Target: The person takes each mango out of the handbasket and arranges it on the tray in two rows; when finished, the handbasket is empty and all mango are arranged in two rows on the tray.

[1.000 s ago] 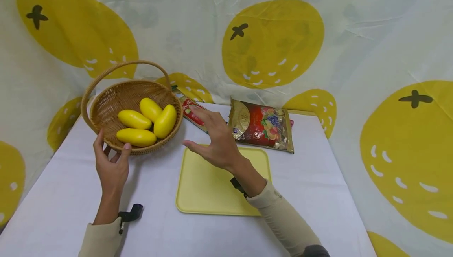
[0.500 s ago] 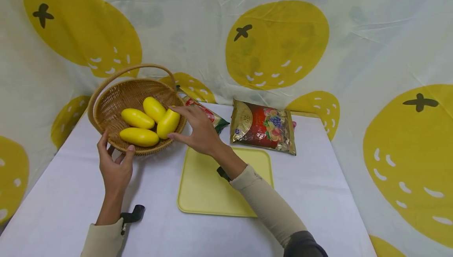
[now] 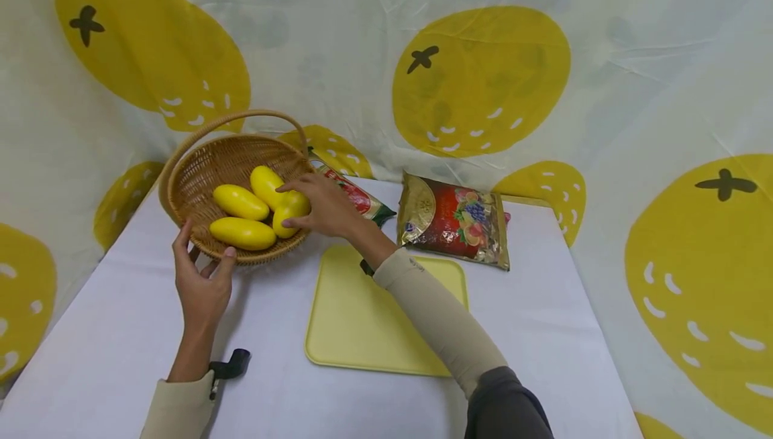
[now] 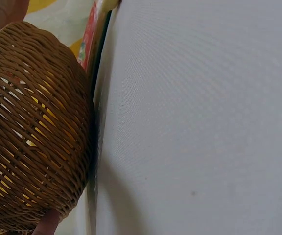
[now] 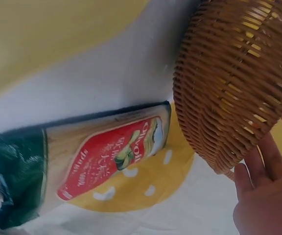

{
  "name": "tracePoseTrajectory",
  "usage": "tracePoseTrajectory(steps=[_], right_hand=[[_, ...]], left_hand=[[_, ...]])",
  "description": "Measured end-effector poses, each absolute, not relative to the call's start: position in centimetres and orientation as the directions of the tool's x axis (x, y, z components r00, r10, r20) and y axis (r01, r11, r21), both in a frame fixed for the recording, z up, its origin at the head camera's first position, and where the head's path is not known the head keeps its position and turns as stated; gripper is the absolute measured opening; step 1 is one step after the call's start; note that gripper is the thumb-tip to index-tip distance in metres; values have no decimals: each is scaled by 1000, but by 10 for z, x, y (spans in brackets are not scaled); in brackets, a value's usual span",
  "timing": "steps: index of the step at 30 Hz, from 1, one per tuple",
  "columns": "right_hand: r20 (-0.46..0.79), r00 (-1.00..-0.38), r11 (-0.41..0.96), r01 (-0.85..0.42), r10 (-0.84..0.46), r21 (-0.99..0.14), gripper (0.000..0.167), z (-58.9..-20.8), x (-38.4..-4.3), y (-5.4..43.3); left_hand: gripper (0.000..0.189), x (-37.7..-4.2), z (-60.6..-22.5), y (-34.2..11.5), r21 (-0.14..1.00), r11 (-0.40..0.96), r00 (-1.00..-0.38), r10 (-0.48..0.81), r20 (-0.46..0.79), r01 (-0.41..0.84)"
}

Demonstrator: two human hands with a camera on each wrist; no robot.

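Note:
A wicker basket [image 3: 196, 180] with an arched handle stands tilted at the table's left, with several smooth yellow mangoes [image 3: 243, 233] inside. My left hand [image 3: 203, 288] holds the near side of the basket, thumb and fingers at its rim. In the left wrist view a fingertip presses the basket's [image 4: 38, 127] woven underside. Reaching over the right rim, my right hand [image 3: 329, 205] has thumb and fingers round the rightmost mango [image 3: 292, 208]. The right wrist view shows my right hand [image 5: 268, 205] at the rim; there the basket wall hides the mango it grips.
A pale yellow tray [image 3: 362, 318] lies mid-table under my right forearm. Behind it rest a noodle pack [image 3: 356, 197] with a red label and green end, partly behind the basket, and a brown-gold bag [image 3: 453, 221] printed with fruit. A fruit-patterned cloth [image 3: 338, 76] hangs behind.
My right hand has moved left from above the tray into the basket, and its thumb and fingers have closed round the rightmost mango. My left hand keeps its hold on the basket.

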State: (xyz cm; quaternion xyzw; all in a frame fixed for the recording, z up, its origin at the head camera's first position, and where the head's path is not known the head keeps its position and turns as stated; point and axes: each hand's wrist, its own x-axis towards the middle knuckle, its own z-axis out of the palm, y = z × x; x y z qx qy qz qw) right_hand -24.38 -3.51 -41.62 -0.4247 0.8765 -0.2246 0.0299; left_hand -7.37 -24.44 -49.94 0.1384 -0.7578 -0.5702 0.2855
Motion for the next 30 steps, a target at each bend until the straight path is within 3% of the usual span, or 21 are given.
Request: tracePoseTrajectory(steps=[13,23,30], right_hand=[[-45,-562,548,-781,-826,-299,56,-413,-262,-59],[-101,-516,523,-814,-851,-252,56,-415,-271,-69],[-74,-498,503,-847,-864,-172,57,-414,-273,-73]], left_hand=[[83,-75,-498,-244,943,309,-798,-534,280,124],[83,-74,-499,-243,939,320,-788,-543,291,127],[83,-73,-499,-245,936,332,-787,-543,292,118]])
